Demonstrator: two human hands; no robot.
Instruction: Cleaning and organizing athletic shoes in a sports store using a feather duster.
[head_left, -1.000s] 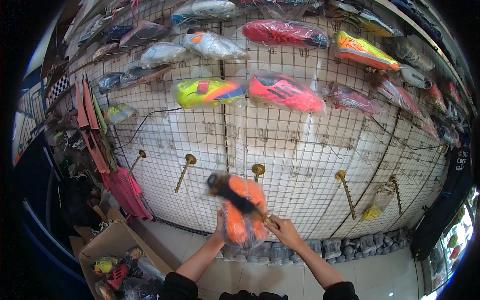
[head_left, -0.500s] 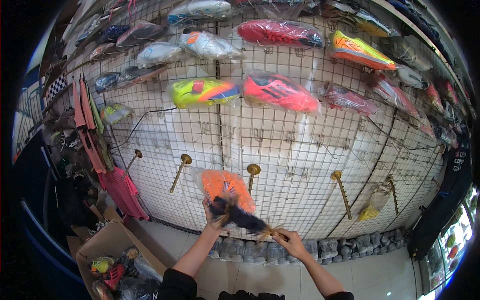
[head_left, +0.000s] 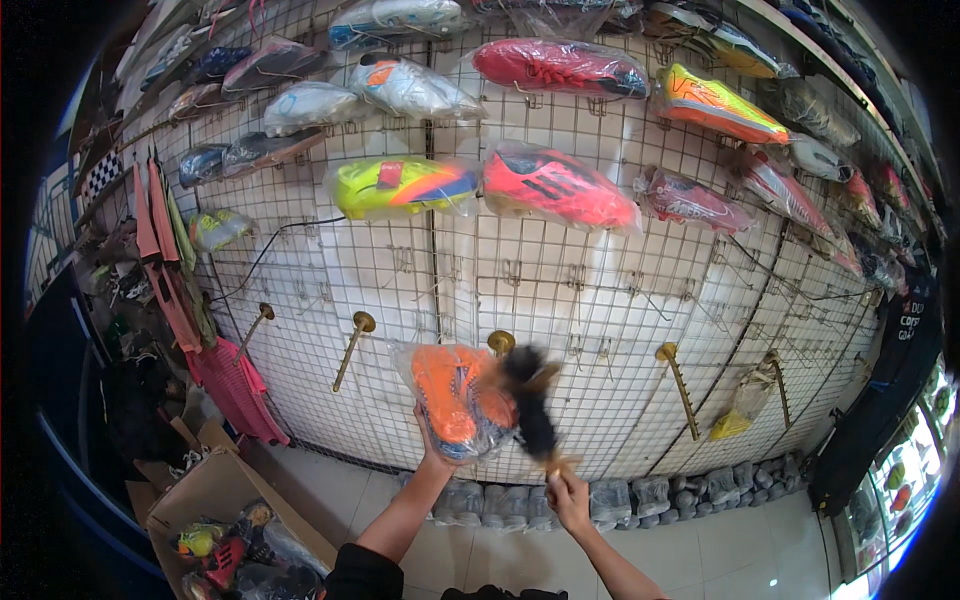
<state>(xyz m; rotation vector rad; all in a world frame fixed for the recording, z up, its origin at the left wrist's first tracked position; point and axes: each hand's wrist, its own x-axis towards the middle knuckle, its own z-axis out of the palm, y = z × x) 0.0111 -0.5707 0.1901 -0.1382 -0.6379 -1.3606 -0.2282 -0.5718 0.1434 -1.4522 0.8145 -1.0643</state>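
Orange shoes (head_left: 447, 398) in a clear plastic bag rest in my left hand (head_left: 436, 446), whose fingers are mostly hidden behind the bag. My right hand (head_left: 567, 497) is closed around the thin handle of a dark feather duster (head_left: 537, 425). The duster points upward, its head smeared by motion, at the right side of the bagged shoes. Whether its feathers touch the bag, I cannot tell.
Ahead stands a wire grid wall (head_left: 640, 400) with bagged shoes and brass-coloured rods (head_left: 680, 390). Lower left, a cardboard box (head_left: 235, 490) holds several bagged shoes. Grey bagged items (head_left: 520, 505) line the wall's foot. Pink garments (head_left: 235, 390) hang at left.
The duster has swung from lying across the bag to upright at its right side. My right hand has moved slightly left, and the orange shoes show more fully.
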